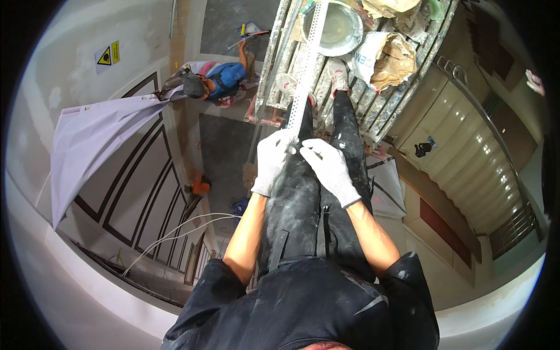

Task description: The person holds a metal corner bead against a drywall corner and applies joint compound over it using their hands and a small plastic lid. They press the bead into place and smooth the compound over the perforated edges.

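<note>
My left hand, in a white knit glove, is closed around the lower end of a long white perforated strip, which runs up over my legs and the scaffold planks toward the top of the view. My right hand, gloved the same way, is just right of that end with its fingertips drawn together; whether anything small is between them is too small to make out. Beyond my hands, my shoes stand on the splattered metal platform, beside a bucket of cloudy liquid and torn paper bags.
A co-worker in blue works below left, holding a tool. A lilac sheet hangs at the left, above loose cables. Another person in orange is lower down. A curved metal railing is on the right. Dark floor panels lie far below.
</note>
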Demonstrator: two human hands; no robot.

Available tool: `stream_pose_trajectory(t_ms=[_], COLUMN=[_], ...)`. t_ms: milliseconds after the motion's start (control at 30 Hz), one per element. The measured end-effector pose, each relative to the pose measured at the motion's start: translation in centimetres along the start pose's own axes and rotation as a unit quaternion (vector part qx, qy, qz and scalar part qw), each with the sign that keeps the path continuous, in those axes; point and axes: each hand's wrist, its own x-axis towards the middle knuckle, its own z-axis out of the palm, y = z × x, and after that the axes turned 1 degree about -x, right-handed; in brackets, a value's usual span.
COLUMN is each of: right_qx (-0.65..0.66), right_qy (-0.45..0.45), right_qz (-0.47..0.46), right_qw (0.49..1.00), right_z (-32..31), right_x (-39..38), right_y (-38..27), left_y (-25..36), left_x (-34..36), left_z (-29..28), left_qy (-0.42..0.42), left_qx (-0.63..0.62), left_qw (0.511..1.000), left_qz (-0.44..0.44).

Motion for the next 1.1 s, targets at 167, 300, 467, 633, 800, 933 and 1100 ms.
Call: stream_pose_trajectory(t_ms=[167,300,467,633,800,933,1100], right_qx=[0.083,0.084,0.098,0.110,0.145,0.084,0.103], right_qy=[-0.002,-0.001,-0.008,-0.018,-0.017,0.036,0.032], right_qz=[0.012,0.019,0.040,0.024,0.015,-0.169,-0.116], right_qw=[0.996,0.996,0.994,0.993,0.989,0.981,0.987], right_z=[0.4,-0.1,-1.7,-2.5,-3.1,-3.9,-6.7], right_x=[1.9,2.4,2.7,3.2,3.5,3.2,2.4], right_y=[0.2,0.1,0.1,0.1,-0.7,-2.7,-4.8], left_y=[-0.4,1.3,3.8,4.3,5.7,7.9,6.7], left_x=[-0.4,-0.8,-1.3,-1.1,-1.0,-1.6,-0.6], left_z=[0.5,0.3,0.7,1.2,2.0,2.9,4.3], left_qy=[-0.023,-0.068,-0.082,-0.061,-0.025,0.011,0.016], left_qx=[-0.021,-0.033,-0.064,-0.084,0.005,0.080,-0.002], left_qw=[0.999,0.997,0.994,0.994,0.999,0.992,0.996], left_qz=[-0.015,-0.030,-0.017,-0.022,0.045,0.094,0.087])
